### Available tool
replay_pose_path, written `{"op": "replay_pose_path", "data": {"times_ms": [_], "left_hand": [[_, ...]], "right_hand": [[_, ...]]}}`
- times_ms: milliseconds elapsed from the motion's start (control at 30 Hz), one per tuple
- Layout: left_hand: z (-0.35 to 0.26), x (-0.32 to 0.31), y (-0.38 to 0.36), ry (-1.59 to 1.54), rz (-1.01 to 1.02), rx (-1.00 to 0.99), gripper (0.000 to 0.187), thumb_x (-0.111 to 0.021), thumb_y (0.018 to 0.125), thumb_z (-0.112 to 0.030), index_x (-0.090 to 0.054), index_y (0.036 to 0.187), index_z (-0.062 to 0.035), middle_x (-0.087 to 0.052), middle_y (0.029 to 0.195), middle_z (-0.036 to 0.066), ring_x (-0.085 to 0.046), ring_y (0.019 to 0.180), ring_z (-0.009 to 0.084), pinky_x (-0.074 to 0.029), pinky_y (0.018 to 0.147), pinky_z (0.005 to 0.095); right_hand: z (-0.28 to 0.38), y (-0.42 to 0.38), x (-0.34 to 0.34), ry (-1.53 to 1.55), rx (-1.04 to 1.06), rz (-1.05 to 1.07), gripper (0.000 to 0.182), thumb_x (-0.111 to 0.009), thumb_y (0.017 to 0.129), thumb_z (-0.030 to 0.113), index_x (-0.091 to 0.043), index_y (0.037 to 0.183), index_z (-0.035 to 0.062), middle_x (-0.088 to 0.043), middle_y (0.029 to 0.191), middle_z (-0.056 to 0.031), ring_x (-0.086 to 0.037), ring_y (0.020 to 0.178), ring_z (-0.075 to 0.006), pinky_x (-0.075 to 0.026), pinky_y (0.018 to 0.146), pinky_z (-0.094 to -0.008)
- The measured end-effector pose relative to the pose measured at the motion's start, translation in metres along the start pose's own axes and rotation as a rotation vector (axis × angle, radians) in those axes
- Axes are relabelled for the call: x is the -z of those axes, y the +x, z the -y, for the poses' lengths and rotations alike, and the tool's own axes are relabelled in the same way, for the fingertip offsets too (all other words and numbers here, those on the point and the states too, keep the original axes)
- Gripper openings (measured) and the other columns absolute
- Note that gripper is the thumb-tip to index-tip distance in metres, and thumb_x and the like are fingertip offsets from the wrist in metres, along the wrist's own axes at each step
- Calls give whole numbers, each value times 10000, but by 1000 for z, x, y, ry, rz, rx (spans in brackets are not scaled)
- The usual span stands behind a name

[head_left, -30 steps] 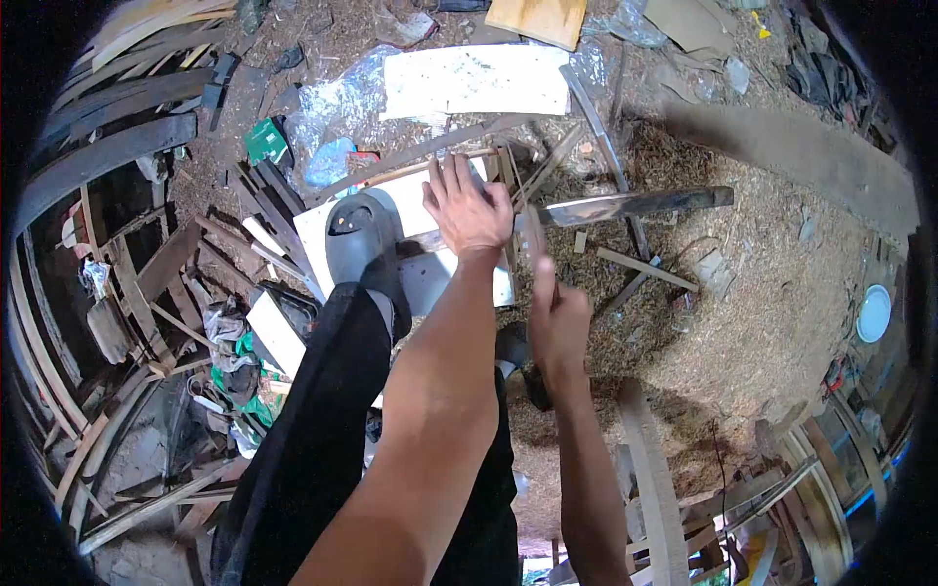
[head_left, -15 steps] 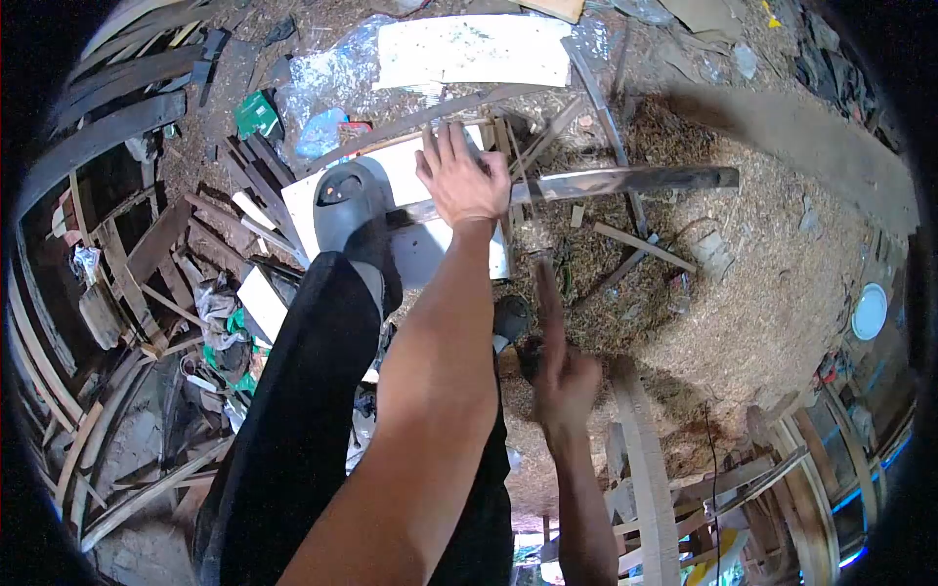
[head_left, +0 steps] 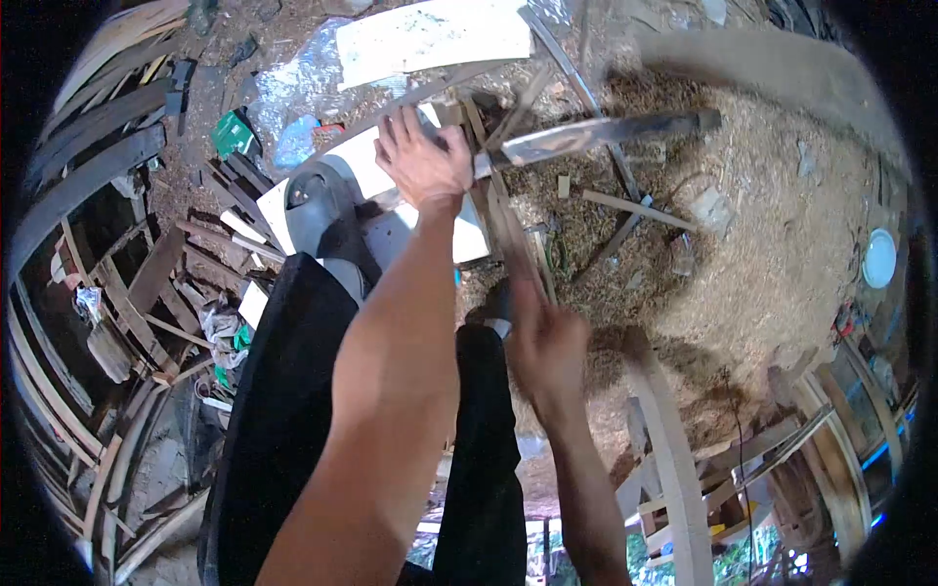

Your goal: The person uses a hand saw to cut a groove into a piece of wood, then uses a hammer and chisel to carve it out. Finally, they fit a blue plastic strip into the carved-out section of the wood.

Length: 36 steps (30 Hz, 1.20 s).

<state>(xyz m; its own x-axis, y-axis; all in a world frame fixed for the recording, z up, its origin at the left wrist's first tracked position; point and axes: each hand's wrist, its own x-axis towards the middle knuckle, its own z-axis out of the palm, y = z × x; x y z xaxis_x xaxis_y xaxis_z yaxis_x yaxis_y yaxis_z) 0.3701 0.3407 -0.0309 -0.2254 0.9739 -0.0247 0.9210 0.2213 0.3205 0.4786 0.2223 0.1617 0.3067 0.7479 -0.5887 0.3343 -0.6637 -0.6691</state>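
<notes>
My left hand lies with stretched fingers over a dark wooden strip, pressing it against a white board. A foot in a grey clog stands on the board to the left, over the strip's near end. The strip's other end juts out to the right over the wood shavings. Closed around the handle of a saw is my right hand. The saw is narrow, brownish and blurred by motion; its far end reaches the strip just right of my left hand.
A white sheet and clear plastic lie at the top. Scrap wood is piled on the left. Shavings cover the ground on the right, with a white lid-like disc. A pale beam rises at lower right.
The view has shifted, so the strip and left hand appear further left. My right hand has moved up toward the strip, and the saw with it. The left hand stays on the strip.
</notes>
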Motion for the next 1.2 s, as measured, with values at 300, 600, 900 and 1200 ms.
{"op": "replay_pose_path", "data": {"times_ms": [300,600,900,1200], "left_hand": [[-4,-2,11,37,-56,-20,582,-526,751,-255,-523,1266,16,-510,1345,162,-381,1331,338,-246,1094,515],[-2,-3,8,44,-36,-4,544,-487,802,-295,-518,1267,-14,-517,1344,174,-377,1332,352,-266,1071,561],[4,-6,3,86,-64,-41,567,-498,786,-284,-529,1271,6,-523,1346,159,-388,1325,319,-272,1069,520],[8,-9,9,63,-78,-61,536,-517,784,-277,-548,1248,-11,-541,1326,160,-408,1310,341,-316,1035,530]], "right_hand": [[15,1,14,-22,-125,32,594,-501,977,402,-609,671,-95,-449,475,-142,-490,466,-167,-396,477,-391],[-2,-16,2,-135,-176,40,383,-554,945,294,-691,769,-16,-623,635,-240,-653,605,-411,-534,583,-461],[5,-50,46,-33,-137,66,382,-559,931,330,-695,787,4,-628,666,-258,-641,627,-442,-533,602,-487],[5,86,-49,-156,-87,-151,518,-526,932,424,-684,715,-18,-611,691,-296,-638,678,-463,-509,632,-512]]}}
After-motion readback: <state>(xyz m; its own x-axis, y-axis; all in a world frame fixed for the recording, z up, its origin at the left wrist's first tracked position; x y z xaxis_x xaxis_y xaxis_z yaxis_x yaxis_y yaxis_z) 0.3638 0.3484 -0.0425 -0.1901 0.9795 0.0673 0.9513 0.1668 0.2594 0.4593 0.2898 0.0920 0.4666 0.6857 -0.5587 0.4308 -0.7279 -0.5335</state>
